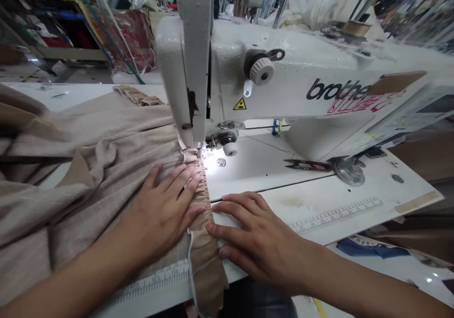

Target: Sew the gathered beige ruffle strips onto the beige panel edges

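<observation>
My left hand (170, 200) lies flat with its fingers spread over beige fabric (135, 148) and the gathered tan ruffle strip (204, 256) along its edge. Its fingertips point toward the presser foot (200, 153) of a white sewing machine (294, 72), where the strip's far end sits under the needle area, lit by a lamp. My right hand (255, 233) rests with fingers apart at the strip's right edge, its index fingertip touching the tan cloth. The strip's near end hangs over the table's front edge.
Thread snips (308, 165) lie on the machine bed beside a clear round dish (349, 171). A printed ruler (336, 216) runs along the white table. More beige cloth is heaped at the left. Behind stand shelves and a red plastic-wrapped bundle (131, 39).
</observation>
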The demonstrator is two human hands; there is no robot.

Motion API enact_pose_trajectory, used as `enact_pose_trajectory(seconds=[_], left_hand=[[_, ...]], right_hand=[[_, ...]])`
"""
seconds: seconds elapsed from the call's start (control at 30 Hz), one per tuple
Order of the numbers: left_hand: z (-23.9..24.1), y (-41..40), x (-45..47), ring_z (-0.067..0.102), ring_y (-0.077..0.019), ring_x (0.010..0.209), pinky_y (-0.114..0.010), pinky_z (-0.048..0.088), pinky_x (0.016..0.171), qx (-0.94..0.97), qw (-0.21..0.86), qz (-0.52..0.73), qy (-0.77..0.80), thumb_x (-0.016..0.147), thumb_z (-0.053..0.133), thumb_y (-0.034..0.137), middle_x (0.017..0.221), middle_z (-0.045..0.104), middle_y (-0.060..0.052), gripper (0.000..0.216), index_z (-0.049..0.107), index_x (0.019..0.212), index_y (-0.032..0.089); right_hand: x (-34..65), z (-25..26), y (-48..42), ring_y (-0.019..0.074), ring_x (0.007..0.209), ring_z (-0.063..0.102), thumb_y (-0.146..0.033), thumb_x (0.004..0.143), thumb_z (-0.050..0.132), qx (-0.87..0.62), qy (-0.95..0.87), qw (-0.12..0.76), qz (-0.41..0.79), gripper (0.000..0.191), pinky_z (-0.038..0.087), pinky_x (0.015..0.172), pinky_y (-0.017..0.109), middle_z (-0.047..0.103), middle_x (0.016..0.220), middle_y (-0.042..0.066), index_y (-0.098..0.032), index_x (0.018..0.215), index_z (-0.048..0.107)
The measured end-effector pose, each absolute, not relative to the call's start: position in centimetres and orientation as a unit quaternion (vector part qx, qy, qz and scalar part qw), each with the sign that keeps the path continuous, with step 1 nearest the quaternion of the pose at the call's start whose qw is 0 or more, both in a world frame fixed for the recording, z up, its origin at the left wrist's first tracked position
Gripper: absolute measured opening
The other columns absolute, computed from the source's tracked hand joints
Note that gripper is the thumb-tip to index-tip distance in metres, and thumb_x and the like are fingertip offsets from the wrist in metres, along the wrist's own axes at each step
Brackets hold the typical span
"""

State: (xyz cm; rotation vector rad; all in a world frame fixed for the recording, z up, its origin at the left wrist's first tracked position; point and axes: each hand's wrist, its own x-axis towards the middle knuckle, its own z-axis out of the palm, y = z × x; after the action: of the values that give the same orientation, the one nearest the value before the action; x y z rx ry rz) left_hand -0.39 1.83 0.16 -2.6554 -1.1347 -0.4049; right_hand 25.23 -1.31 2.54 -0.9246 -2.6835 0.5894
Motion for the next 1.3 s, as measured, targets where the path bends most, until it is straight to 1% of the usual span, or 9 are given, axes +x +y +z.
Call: enact_pose_trajectory(seconds=[0.23,0.4,0.53,0.63,0.7,0.83,1.13,1.2,1.3], left_hand=[[-0.1,2.2,-0.4,0.055,-0.0406,0.137,-0.062,0.030,0.117,-0.904,0.112,-0.152,-0.385,0.108,0.038,0.040,0.145,0.061,-0.028,0.055,0.059,0.138,0.000],[-0.3,3.9,-0.4,0.055,-0.0433,0.136,-0.066,0.034,0.112,-0.896,0.110,-0.146,-0.406,0.108,0.033,0.043,0.145,0.060,-0.029,0.060,0.059,0.138,-0.002],[0.1,4.8,-0.3,0.054,-0.0441,0.136,-0.069,0.033,0.112,-0.893,0.098,-0.149,-0.413,0.108,0.034,0.045,0.143,0.062,-0.027,0.058,0.062,0.136,0.002],[0.5,4.1,0.1,0.053,-0.0435,0.136,-0.068,0.030,0.116,-0.891,0.104,-0.160,-0.413,0.106,0.042,0.038,0.141,0.063,-0.025,0.049,0.063,0.134,0.004],[0.6,3.3,0.4,0.056,-0.0421,0.133,-0.066,0.031,0.116,-0.892,0.106,-0.169,-0.407,0.106,0.042,0.032,0.138,0.065,-0.026,0.046,0.063,0.133,0.001],[0.1,2.7,0.4,0.059,-0.0410,0.130,-0.064,0.033,0.112,-0.892,0.096,-0.173,-0.407,0.107,0.037,0.030,0.139,0.065,-0.027,0.048,0.060,0.134,-0.002],[-0.5,6.9,-0.8,0.059,-0.0394,0.129,-0.068,0.031,0.113,-0.891,0.105,-0.140,-0.418,0.110,0.024,0.040,0.137,0.068,-0.023,0.057,0.062,0.134,0.004],[0.3,6.7,-0.9,0.060,-0.0388,0.127,-0.068,0.031,0.113,-0.893,0.110,-0.144,-0.411,0.109,0.026,0.038,0.134,0.069,-0.022,0.054,0.063,0.132,0.006],[2.0,4.3,-0.1,0.061,-0.0369,0.116,-0.060,0.038,0.107,-0.884,0.115,-0.208,-0.402,0.106,0.039,0.031,0.121,0.072,-0.020,0.039,0.068,0.118,0.007]], right_hand=[[25.1,2.7,-1.2,0.0272,0.143,0.043,-0.039,0.109,0.046,-0.321,-0.919,0.113,0.201,0.035,0.030,0.120,0.051,0.057,0.149,0.007,-0.025,0.138,0.061],[24.8,2.7,0.4,0.0319,0.141,0.046,-0.039,0.110,0.045,-0.337,-0.916,0.117,0.185,0.039,0.034,0.117,0.057,0.059,0.147,0.012,-0.022,0.139,0.064],[24.6,2.6,1.5,0.0326,0.141,0.047,-0.039,0.110,0.046,-0.336,-0.919,0.125,0.162,0.039,0.036,0.117,0.058,0.059,0.147,0.014,-0.022,0.138,0.066],[24.5,2.6,1.5,0.0320,0.140,0.048,-0.038,0.109,0.047,-0.331,-0.923,0.126,0.152,0.038,0.037,0.116,0.058,0.060,0.145,0.014,-0.022,0.138,0.066],[24.5,2.6,1.4,0.0314,0.139,0.049,-0.038,0.109,0.047,-0.331,-0.923,0.126,0.149,0.038,0.038,0.116,0.058,0.060,0.144,0.014,-0.022,0.139,0.065],[24.4,2.6,1.5,0.0313,0.140,0.048,-0.038,0.110,0.045,-0.332,-0.924,0.120,0.150,0.039,0.037,0.117,0.058,0.059,0.146,0.014,-0.023,0.139,0.065],[23.7,2.4,5.0,0.0313,0.139,0.046,-0.042,0.109,0.046,-0.329,-0.931,0.095,0.125,0.040,0.033,0.119,0.057,0.058,0.144,0.013,-0.023,0.138,0.065],[23.6,2.9,5.2,0.0310,0.138,0.047,-0.042,0.109,0.046,-0.326,-0.933,0.082,0.130,0.040,0.034,0.118,0.056,0.059,0.143,0.013,-0.023,0.138,0.066],[23.5,3.8,5.7,0.0314,0.137,0.049,-0.039,0.109,0.049,-0.323,-0.932,0.061,0.151,0.037,0.035,0.117,0.057,0.060,0.143,0.012,-0.023,0.138,0.066]])
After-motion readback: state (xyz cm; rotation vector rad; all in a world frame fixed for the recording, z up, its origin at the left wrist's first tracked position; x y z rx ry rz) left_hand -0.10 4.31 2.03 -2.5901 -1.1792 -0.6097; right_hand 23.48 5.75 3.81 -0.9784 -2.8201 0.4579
